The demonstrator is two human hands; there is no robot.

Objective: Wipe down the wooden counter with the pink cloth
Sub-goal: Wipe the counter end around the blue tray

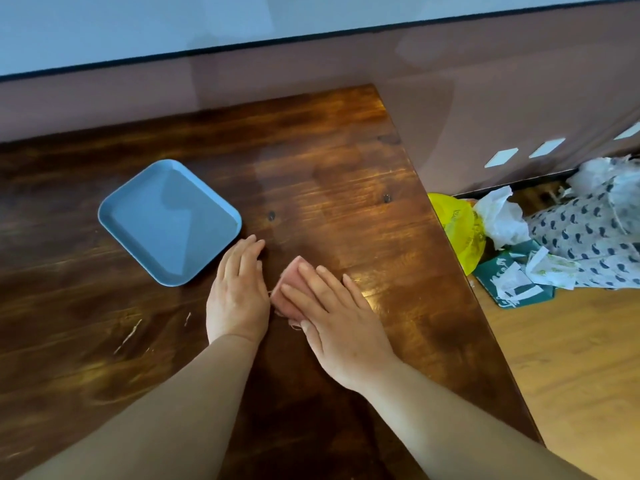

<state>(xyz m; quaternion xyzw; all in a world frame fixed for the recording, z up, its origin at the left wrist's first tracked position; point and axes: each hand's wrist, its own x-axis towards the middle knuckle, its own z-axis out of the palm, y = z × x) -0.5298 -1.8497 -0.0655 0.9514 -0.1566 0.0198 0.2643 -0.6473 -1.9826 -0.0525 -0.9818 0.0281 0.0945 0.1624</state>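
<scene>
The dark wooden counter (332,174) fills most of the view. A small folded pink cloth (290,285) lies on it near the middle. My right hand (337,323) presses flat on the cloth with fingers stretched out, covering most of it. My left hand (239,292) rests flat on the bare wood just left of the cloth, fingers together, holding nothing.
A blue square tray (169,220) sits on the counter left of my hands. The counter's right edge runs diagonally; past it, on a light wooden floor, lie a yellow bag (460,230), crumpled white paper, patterned fabric (588,237) and a green box.
</scene>
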